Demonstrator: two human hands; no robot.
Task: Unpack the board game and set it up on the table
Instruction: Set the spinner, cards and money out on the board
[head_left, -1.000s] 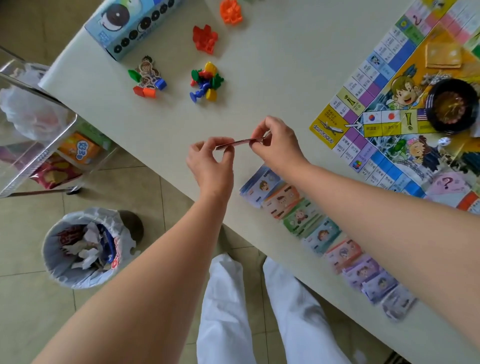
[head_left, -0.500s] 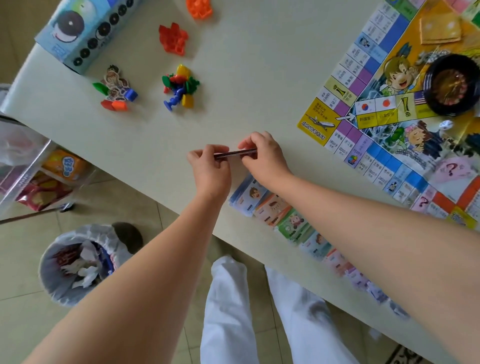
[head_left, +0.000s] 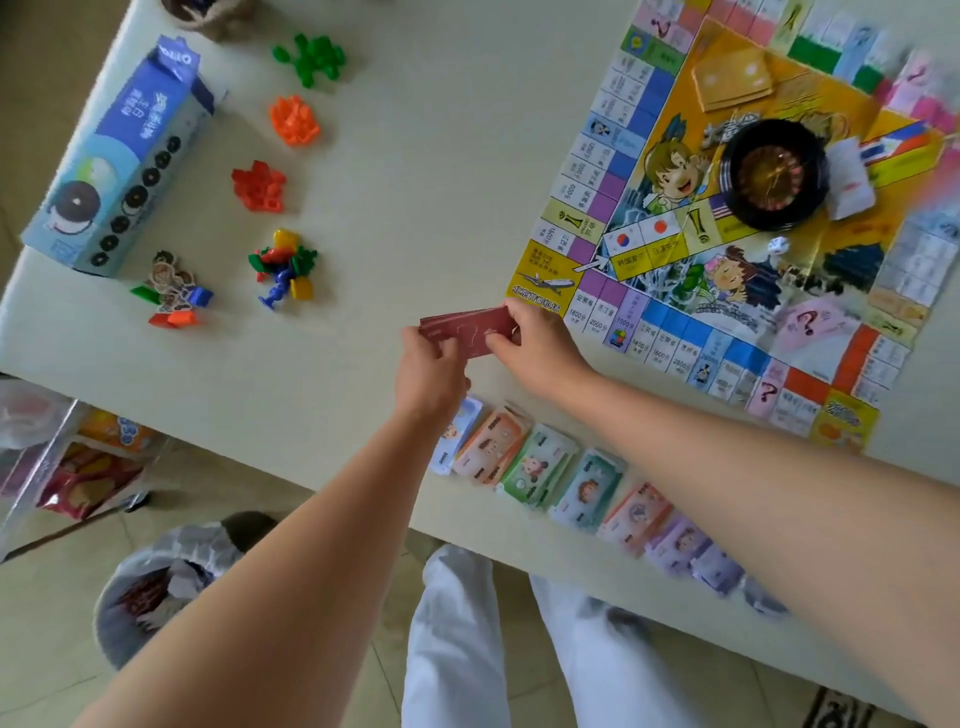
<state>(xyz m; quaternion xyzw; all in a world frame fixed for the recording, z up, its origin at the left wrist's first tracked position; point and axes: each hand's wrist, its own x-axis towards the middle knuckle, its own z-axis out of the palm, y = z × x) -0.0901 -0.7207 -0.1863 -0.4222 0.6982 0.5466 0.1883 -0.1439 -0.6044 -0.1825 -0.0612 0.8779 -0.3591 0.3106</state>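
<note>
- Beside the near corner of the game board (head_left: 545, 280), over the table (head_left: 415, 156), a thin stack of red cards (head_left: 470, 330) is held.
- It is judged light, slick and bendable — best taken by its short ends (cards may slide).
- One end is pinched by the left hand (head_left: 431, 371), the other by the right hand (head_left: 540, 345).

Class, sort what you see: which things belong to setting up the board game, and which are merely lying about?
Game things: board; red cards held by left hand and right hand; paper money; black wheel; die; orange houses; pawns.
Lying about: biscuit box; waste bin; snack packets.
</note>
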